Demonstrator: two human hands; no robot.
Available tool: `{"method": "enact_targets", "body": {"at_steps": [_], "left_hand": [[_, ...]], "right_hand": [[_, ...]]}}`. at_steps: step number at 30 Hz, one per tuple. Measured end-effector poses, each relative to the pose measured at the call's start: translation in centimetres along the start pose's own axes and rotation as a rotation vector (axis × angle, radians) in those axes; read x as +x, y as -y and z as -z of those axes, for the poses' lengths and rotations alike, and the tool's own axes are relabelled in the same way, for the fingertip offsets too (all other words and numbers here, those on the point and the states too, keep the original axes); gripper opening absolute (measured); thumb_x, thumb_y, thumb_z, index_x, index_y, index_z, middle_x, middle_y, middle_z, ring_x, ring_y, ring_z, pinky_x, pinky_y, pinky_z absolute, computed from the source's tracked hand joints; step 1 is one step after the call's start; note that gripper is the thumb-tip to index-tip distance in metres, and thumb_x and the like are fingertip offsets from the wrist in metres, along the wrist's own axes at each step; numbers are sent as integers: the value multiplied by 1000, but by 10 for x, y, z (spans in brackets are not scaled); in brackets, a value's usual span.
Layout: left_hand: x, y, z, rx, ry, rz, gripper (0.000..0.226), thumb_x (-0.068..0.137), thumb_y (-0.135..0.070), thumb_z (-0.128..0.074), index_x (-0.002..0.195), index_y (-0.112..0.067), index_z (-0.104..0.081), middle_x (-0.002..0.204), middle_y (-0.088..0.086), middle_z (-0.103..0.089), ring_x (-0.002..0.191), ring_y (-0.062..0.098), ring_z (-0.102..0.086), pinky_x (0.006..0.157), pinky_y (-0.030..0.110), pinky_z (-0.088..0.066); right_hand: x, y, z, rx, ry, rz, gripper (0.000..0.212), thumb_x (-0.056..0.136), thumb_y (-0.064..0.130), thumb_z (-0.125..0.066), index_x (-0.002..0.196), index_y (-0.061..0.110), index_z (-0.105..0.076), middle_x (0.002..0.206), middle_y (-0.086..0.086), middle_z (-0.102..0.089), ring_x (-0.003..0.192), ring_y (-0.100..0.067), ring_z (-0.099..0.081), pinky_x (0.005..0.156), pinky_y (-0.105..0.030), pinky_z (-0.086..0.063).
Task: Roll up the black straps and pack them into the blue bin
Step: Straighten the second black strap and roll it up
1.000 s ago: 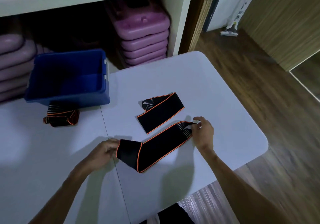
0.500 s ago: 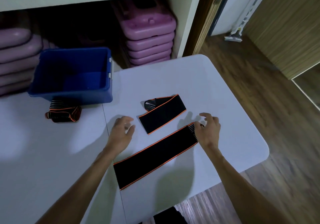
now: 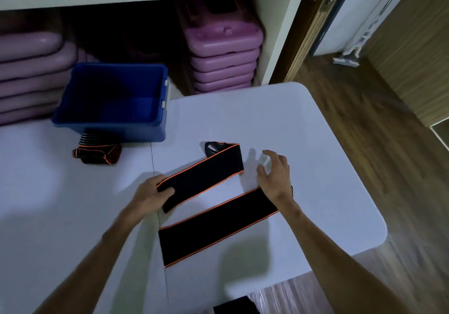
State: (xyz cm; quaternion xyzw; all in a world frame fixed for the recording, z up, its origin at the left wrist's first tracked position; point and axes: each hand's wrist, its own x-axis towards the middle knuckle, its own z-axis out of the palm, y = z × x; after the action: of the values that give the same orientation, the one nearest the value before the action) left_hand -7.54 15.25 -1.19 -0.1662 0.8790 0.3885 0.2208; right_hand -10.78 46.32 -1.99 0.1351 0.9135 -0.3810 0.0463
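Note:
Two black straps with orange edges lie flat on the white table (image 3: 303,124). The near strap (image 3: 213,226) stretches diagonally, untouched. The far strap (image 3: 204,175) is pinched at its left end by my left hand (image 3: 150,194). My right hand (image 3: 274,175) hovers with fingers spread just right of that strap's far end, holding nothing. A bundled black strap (image 3: 97,152) sits on the table against the front of the blue bin (image 3: 155,129). The bin's inside looks dark, and I see no strap in it.
Purple stacked cases (image 3: 221,54) fill the white shelf behind the table, with more on the left (image 3: 29,71). The table's rounded right edge drops to a wooden floor (image 3: 376,143). A white floor tool (image 3: 347,56) leans by the door.
My left hand moved from the near strap to the far strap's left end, which now lies pulled out longer. My right hand lifted off the near strap and opened.

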Motion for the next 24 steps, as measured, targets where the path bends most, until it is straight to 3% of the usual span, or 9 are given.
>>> {"method": "enact_targets", "body": {"at_steps": [3,6,9,12,14,17,21,24], "left_hand": [[-9,50,44,45,-7,116,21,64,-31,-59,81,-18,-61,77,7,-64,76,29,-62,69,36,-47],[-14,84,65,51,-32,251,24,75,-13,-69,97,-14,-58,89,16,-64,74,32,-59,64,36,-47],[-21,98,68,30,-128,287,32,74,-6,-71,100,-15,-54,86,17,-62,70,31,-59,57,32,-43],[-30,102,66,20,-165,282,31,74,-5,-69,98,-18,-55,86,14,-62,76,30,-58,56,31,-40],[-36,104,68,27,-187,278,29,73,-3,-68,96,-18,-57,87,16,-62,77,30,-56,55,30,-39],[-45,111,74,55,-206,272,26,74,-2,-67,93,-17,-59,86,16,-63,75,30,-56,55,29,-39],[-52,124,83,81,-273,300,26,72,0,-66,91,-17,-62,76,15,-61,67,30,-55,57,28,-41],[-52,133,84,104,-286,303,29,71,-3,-66,89,-24,-62,76,12,-62,69,30,-57,64,33,-48]], "right_hand": [[7,8,-9,41,56,37,45,93,22,-52,137,22,-46,135,-8,-41,120,-27,-48,96,-37,-47],[12,27,-26,27,149,123,47,91,15,-51,136,26,-49,133,-7,-42,119,-27,-50,99,-38,-46],[15,45,-44,-3,298,265,70,78,-2,-43,137,35,-47,138,-6,-39,124,-29,-45,103,-43,-44],[18,69,-60,-101,487,377,73,77,15,-54,144,38,-35,148,-5,-31,132,-29,-34,108,-46,-37],[18,84,-74,-250,494,449,75,83,25,-65,146,38,-28,150,-5,-31,130,-31,-36,104,-50,-39],[18,92,-88,-314,426,437,77,82,25,-65,145,42,-24,143,-5,-40,123,-31,-39,98,-49,-43],[24,94,-91,-80,521,248,69,86,20,-55,148,35,-30,143,-4,-40,131,-26,-28,108,-36,-25],[25,96,-100,-106,546,285,60,86,25,-45,143,42,-37,141,-3,-45,133,-23,-30,103,-28,-17]]}}
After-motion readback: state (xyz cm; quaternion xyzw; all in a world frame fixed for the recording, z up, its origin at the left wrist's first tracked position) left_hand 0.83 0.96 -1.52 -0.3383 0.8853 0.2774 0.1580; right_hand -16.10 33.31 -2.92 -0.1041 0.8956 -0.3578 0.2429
